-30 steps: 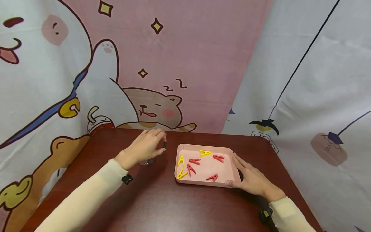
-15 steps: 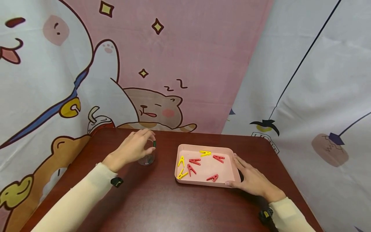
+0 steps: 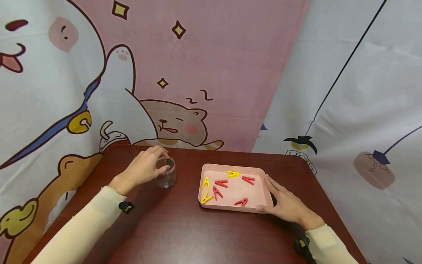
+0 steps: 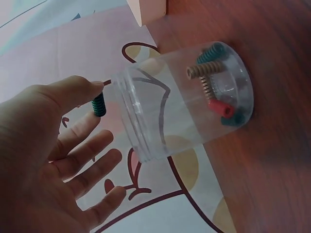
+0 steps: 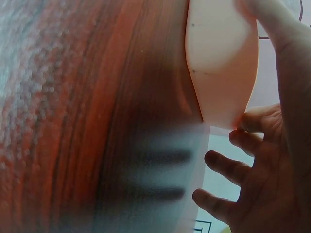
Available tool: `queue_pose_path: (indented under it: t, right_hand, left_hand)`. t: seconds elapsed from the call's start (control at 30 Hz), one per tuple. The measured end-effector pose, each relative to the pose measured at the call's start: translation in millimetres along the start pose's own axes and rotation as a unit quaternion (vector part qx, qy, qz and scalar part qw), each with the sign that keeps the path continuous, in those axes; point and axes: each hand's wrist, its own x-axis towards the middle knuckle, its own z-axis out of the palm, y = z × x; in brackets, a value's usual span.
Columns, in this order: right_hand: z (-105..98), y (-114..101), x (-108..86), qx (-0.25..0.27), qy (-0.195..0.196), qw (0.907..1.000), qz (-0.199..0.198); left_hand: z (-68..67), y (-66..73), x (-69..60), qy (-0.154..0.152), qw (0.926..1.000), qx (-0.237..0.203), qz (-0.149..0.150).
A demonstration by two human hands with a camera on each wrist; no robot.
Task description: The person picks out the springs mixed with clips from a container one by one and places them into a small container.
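Observation:
At the left of the table, my left hand [image 3: 140,168] pinches a small green coil spring [image 4: 98,105] between thumb and index finger, its other fingers spread loosely. The spring is at the mouth of a clear jar [image 3: 169,179], which stands upright. Through its wall in the left wrist view I see several small pieces at the bottom: tan springs [image 4: 206,69], a red piece [image 4: 221,108] and green ones [image 4: 211,52]. My right hand [image 3: 290,205] holds the right end of a shallow pink tray [image 3: 257,194], thumb and index finger on its two corners.
In the tray lie several small clips, some yellow [image 3: 233,174], some red [image 3: 221,183]. Both stand on a dark red-brown table [image 3: 184,234]. A printed cloth [image 3: 230,73] hangs behind the table's far edge.
My left hand has moved left with the green spring, from the space between jar and tray to the jar's mouth. The right hand and tray stay where they were.

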Motion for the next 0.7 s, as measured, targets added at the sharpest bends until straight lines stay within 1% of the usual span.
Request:
queue_pose_path:
  t: [0.2, 0.33, 0.7]
  right_hand:
    - [-1.0, -0.1, 1.1, 0.001, -0.003, 1.0, -0.002]
    - [-1.3, -0.6, 1.4, 0.003, -0.002, 1.0, -0.001]
    - [-0.4, 0.9, 0.1, 0.003, -0.005, 1.0, 0.002]
  left_hand:
    - [1.6, -8.1, -4.8, -0.009, 0.9993, -0.028, -0.024]
    - [3.6, -12.4, -5.7, -0.012, 0.9986, -0.039, -0.033]
    - [3.9, -11.4, -5.1, -0.019, 0.9979, -0.044, -0.042]
